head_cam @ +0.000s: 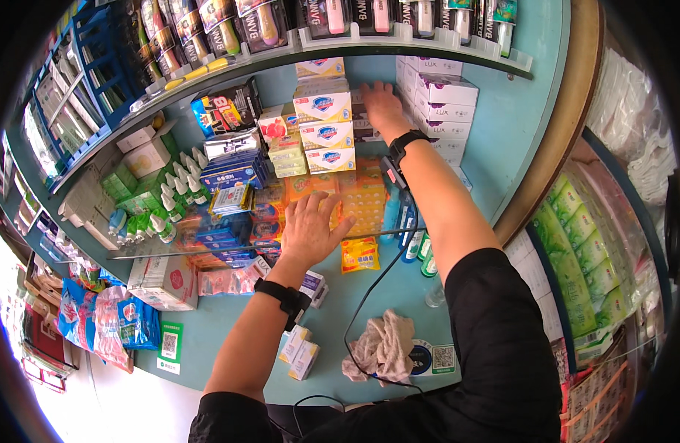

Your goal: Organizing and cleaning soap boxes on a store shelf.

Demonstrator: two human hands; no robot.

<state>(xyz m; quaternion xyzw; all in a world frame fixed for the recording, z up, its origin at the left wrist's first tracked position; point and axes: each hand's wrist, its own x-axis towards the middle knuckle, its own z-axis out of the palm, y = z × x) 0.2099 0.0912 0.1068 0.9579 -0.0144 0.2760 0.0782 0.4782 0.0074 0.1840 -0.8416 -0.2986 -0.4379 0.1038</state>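
My right hand reaches into the gap between a stack of Safeguard soap boxes and a stack of Lux soap boxes. Its fingers are over darker boxes at the back of the shelf; whether they grip one cannot be told. My left hand, fingers spread and holding nothing, is over the front edge of the glass shelf, in front of orange soap packs. Below the shelf, a yellow soap packet lies on the counter.
A crumpled cloth and small soap boxes rest on the counter. A black cable runs down from my right wrist. Small dropper bottles and blue boxes stand at left. Hanging toothbrush packs line the upper shelf.
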